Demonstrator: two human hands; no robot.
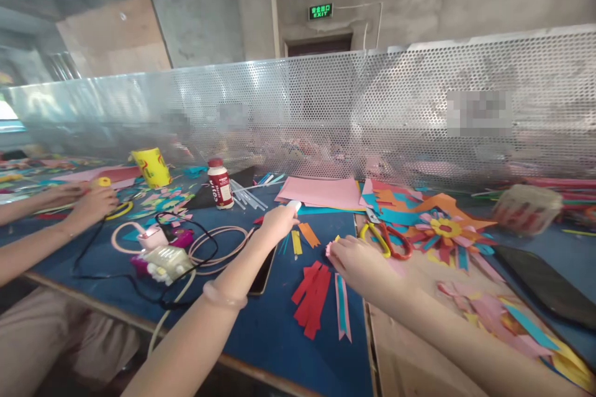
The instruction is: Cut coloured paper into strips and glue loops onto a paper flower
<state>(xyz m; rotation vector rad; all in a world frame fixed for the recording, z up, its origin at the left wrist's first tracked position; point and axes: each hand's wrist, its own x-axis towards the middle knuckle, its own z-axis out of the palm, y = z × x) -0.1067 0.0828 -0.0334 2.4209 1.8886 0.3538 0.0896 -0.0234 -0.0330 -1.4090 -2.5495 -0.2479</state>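
Two bare hands reach over the dark-blue tabletop [270,341], and from where I stand a small pink paper piece [328,250] peeks out at the fingertips of the right hand [354,258], just beyond a fanned bunch of red paper strips [313,299] and a long pink strip with a blue centre [343,307]. Being paper, it ought to be feather-light, soft and quick to crease, so I'd nip it by one edge and never press the middle. The left hand [278,224] seems to pinch a small white object [294,205], mostly hidden from me; that looks light, perhaps smooth, best taken round its sides. Both forearms stretch forward and converge, a pale bracelet [224,296] on the left wrist; the right hand is back-up, fingers curled, seemingly gripping the pink piece, though how firmly I cannot tell
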